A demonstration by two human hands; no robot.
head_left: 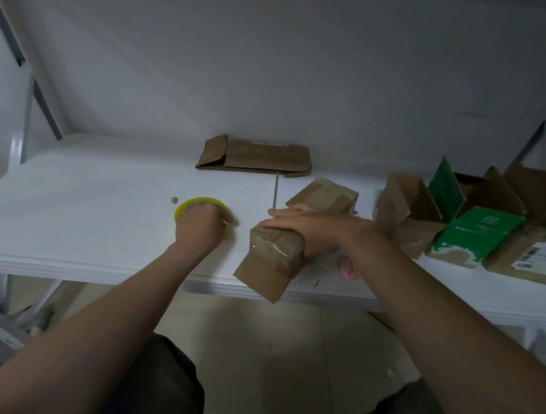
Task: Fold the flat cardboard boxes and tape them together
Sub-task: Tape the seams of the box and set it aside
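A small brown cardboard box (267, 267) stands at the white table's front edge, with clear tape across its side and its lower end hanging past the edge. My right hand (309, 231) lies flat on top of it, fingers wrapped round its far side. My left hand (200, 228) rests on a yellow tape roll (194, 206) lying flat to the left of the box, fingers curled on it. A flat unfolded cardboard box (256, 156) lies at the back of the table. Another folded brown box (325, 195) sits just behind my right hand.
Several open boxes crowd the right side: a brown one (406, 210), a green-and-white one (474, 234) and a larger labelled one (543, 248). A thin grey stick (275, 190) lies behind the box. A pink object (347, 270) peeks out under my right forearm. The white table (79, 206) ends near my knees.
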